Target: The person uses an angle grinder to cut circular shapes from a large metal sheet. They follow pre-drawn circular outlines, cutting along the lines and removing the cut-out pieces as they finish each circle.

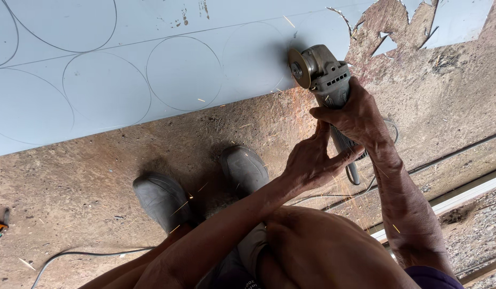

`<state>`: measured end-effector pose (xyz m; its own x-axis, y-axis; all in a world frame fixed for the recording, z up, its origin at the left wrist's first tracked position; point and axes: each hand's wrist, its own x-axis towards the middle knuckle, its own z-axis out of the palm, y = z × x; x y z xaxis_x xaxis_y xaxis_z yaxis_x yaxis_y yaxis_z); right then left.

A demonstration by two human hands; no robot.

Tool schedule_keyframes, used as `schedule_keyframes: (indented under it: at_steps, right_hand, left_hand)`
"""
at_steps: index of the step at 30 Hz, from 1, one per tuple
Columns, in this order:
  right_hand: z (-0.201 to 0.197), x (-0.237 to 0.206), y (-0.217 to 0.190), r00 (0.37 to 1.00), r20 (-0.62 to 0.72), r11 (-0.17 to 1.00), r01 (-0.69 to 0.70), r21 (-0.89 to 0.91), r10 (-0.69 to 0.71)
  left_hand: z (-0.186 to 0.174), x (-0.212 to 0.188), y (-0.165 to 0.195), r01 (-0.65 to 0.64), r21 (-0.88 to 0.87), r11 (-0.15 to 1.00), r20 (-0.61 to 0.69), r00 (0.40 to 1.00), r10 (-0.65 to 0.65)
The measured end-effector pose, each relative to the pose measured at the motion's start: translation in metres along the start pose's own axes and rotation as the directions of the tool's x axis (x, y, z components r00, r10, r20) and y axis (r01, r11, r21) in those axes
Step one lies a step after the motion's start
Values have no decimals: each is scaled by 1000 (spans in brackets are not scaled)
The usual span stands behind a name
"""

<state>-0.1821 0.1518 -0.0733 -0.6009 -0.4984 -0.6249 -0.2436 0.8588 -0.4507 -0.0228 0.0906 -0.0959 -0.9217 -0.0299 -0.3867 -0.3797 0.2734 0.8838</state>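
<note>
Both hands, left hand (pixel 312 160) and right hand (pixel 355 115), clamp an angle grinder (pixel 325 75) whose disc meets a pale blue metal sheet (pixel 125 64) scribed with circles, lying on the rusty brown floor (pixel 71 182).

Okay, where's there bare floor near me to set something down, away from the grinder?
Bare floor lies between the grey sheet and the left shoe, above the cable. Crowded at the right: both hands, left and right, grip the angle grinder, sparks flying.
</note>
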Motion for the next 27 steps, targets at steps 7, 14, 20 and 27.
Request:
schedule_keyframes:
  at_steps: [7, 14, 20, 27]
  right_hand:
    - [-1, -18, -1, 963, -124, 970, 241, 8, -238]
    - [16, -16, -19, 995, -80, 967, -36, 252, 58]
    - [16, -12, -15, 996, -43, 962, -66, 265, 80]
    - [18, -9, -12, 988, -34, 972, -141, 187, 150]
  left_hand:
    - [-33, -19, 21, 21, -467, 884, 32, 999, -7]
    - [-48, -22, 17, 119, -437, 892, 132, 989, -67]
    - [-33, -19, 4, 58, -449, 892, 88, 996, -21]
    - [-6, -26, -22, -474, 58, 879, -324, 823, 466]
